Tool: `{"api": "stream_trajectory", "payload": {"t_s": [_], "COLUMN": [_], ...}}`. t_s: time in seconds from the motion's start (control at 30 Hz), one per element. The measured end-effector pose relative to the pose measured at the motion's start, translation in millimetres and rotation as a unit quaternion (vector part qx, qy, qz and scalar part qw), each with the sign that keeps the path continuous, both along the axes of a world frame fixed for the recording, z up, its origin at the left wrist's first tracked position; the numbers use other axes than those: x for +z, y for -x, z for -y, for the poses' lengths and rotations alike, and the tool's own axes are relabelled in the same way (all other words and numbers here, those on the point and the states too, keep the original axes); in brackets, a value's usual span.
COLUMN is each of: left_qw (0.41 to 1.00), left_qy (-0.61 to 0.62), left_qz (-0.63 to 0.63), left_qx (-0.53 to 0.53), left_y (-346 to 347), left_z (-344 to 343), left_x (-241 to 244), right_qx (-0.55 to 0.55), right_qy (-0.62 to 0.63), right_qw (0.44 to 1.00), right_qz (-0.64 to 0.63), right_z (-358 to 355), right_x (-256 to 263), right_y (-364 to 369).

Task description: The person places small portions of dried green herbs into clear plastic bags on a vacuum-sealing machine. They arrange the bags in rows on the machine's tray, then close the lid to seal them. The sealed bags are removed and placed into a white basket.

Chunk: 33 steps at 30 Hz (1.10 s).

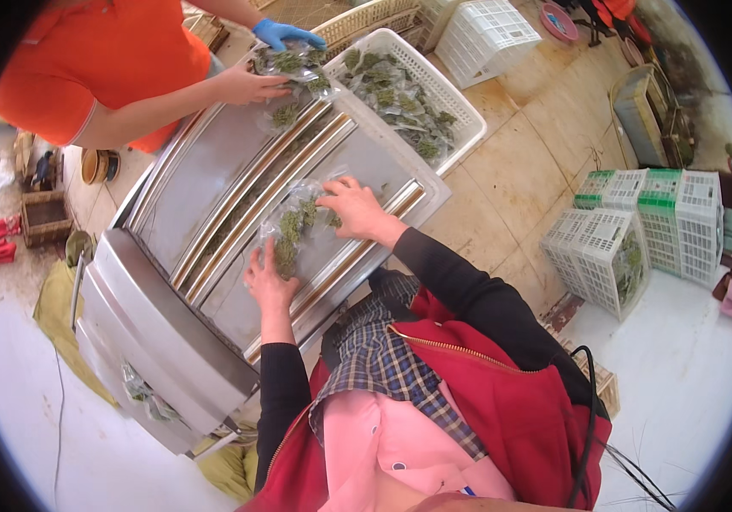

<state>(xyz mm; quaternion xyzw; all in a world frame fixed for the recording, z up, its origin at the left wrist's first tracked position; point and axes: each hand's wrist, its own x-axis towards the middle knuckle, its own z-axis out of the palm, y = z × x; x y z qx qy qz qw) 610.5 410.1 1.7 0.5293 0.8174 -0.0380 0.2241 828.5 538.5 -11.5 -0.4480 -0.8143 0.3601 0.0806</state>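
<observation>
Clear plastic bags of green plant matter (289,233) lie on the metal bed of a machine, probably a vacuum packer, beside its near bright sealing bar (340,272). My left hand (270,281) touches the lower left end of the bags, fingers spread. Fingers bent, my right hand (353,208) rests on their upper right end; whether it pinches the plastic is unclear. The raised or tilted steel lid (167,320) stands to the left. Across the bed, a co-worker's hands handle similar bags (295,67) near the far bars.
A white plastic basket (468,121) of filled bags adjoins the machine's far right edge. White crates (596,246) stand on the floor at right, another crate (487,38) beyond the basket. A co-worker in orange (129,57) stands opposite. A cable (59,409) runs along the floor at left.
</observation>
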Motion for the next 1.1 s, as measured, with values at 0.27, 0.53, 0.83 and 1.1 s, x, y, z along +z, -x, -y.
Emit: {"api": "stream_trajectory", "payload": {"t_s": [0.27, 0.53, 0.83, 1.1], "left_qw": [0.951, 0.871, 0.895, 0.941], "left_qy": [-0.147, -0.269, -0.319, -0.335], "left_qz": [0.221, 0.305, 0.270, 0.049], "left_qx": [-0.162, -0.274, -0.156, 0.007], "left_y": [-91.9, -200.9, -142.0, -8.0], "left_z": [-94.7, -194.5, -128.1, 29.6], "left_x": [-10.0, -15.6, -37.6, -47.7], "right_qx": [-0.209, -0.429, -0.446, -0.207], "right_qy": [0.001, 0.001, -0.056, -0.147], "right_qw": [0.958, 0.866, 0.878, 0.958], "right_qz": [-0.197, -0.256, -0.166, -0.132], "right_z": [-21.2, -55.5, -57.4, 13.4], "right_x": [-17.9, -41.4, -84.2, -45.1], "right_y": [-94.7, -194.1, -165.0, -38.3]}}
